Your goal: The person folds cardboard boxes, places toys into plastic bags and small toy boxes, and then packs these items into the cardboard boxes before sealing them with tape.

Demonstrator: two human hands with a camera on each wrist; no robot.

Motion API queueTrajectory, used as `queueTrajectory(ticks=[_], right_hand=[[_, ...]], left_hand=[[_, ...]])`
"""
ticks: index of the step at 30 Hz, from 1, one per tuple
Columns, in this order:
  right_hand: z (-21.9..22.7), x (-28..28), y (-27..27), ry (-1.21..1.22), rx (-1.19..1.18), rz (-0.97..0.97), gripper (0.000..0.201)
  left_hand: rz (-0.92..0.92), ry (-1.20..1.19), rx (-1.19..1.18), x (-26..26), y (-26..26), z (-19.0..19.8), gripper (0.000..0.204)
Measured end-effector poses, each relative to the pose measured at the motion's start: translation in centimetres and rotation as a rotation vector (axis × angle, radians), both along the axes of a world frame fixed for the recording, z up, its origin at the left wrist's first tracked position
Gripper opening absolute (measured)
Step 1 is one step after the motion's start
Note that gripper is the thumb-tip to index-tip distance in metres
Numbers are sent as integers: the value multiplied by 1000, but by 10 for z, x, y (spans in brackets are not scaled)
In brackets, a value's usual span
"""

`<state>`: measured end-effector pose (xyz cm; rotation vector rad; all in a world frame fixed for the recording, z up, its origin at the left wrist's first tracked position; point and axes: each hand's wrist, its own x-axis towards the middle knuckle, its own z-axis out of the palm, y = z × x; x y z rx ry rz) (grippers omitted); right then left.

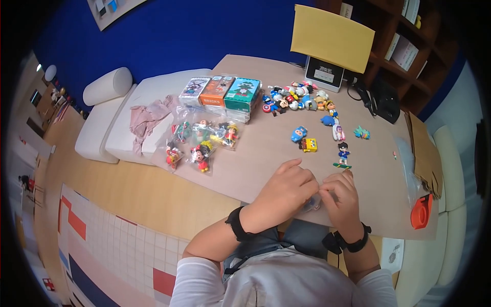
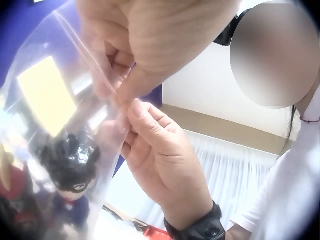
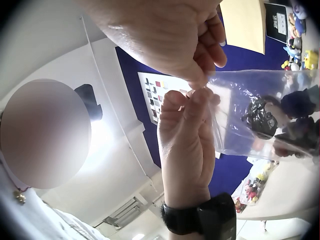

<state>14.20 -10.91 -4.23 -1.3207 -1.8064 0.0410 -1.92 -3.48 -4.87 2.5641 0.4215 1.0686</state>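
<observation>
My left hand (image 1: 281,190) and right hand (image 1: 341,198) meet over the table's near edge, thumbs and fingers pinching the top edge of a clear plastic bag (image 3: 232,82). The bag hangs below them, mostly hidden by the hands in the head view. Inside it, the left wrist view shows a toy figure (image 2: 70,167) with black hair and a dark eye mask, beside a partly seen red one. Just beyond my right hand stands a boy figure (image 1: 343,152) on a green base. A yellow square figure (image 1: 308,145) and a blue figure (image 1: 298,134) lie farther left.
Several bagged figures (image 1: 202,156) lie at the left, before three brick boxes (image 1: 217,92). Many loose figures (image 1: 294,100) crowd the back, near a stand with a yellow sheet (image 1: 332,38). A turquoise figure (image 1: 362,133), brown cardboard (image 1: 425,153) and a red tape dispenser (image 1: 421,212) are at the right.
</observation>
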Motion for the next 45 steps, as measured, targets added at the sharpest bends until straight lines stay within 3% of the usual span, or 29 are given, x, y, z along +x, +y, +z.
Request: queueTrajectory(ticks=[11,17,18,21,24,25,28,29,31,33,35,36,37,39,42,44,45], right_hand=[[-4,16,-15,104,-88,-43,9],[0,13,-16,301,-308,31,6],[-2,11,-16,429,-344,72,5],[-12,2,-11,766,-430,184,5],[-23,-3,-2,963,-461,267,7],[-28,-4,2,1002,-465,296,8],[-36,-2,7,998,-504,259,11],[-37,1,7,976,-525,227,12],[-9,4,4,839,-248,91,21],[23,31,-15,521,141,-222,30],[74,51,-48,421,835,-255,27],[91,59,-58,332,1064,-226,27],[99,66,-69,246,1121,-184,27],[101,77,-81,81,1042,-108,27],[73,83,-68,-97,445,-69,27],[56,80,-54,-118,184,-52,26],[48,76,-46,-115,93,-30,26]], left_hand=[[73,69,23,-38,-3,-7,18],[179,-6,-16,-50,-2,-27,17],[201,-22,-35,-51,-2,-32,19],[148,-369,-547,-45,-4,-53,39],[-61,-485,-1194,-25,-22,-85,53],[-169,-465,-1179,-19,-23,-97,59],[-222,-421,-1379,-18,-21,-106,68],[-99,-390,-1326,-21,-21,-104,66],[65,-465,-1267,-31,-7,-101,56],[248,-508,-1147,-44,18,-106,48],[423,-423,-1019,-63,45,-101,48],[497,-332,-973,-73,54,-88,51],[580,-165,-930,-79,57,-68,54],[640,-200,-808,-79,64,-85,51],[729,-251,-557,-73,66,-109,49],[816,-186,-403,-71,65,-116,49],[779,-272,-436,-71,66,-119,48]])
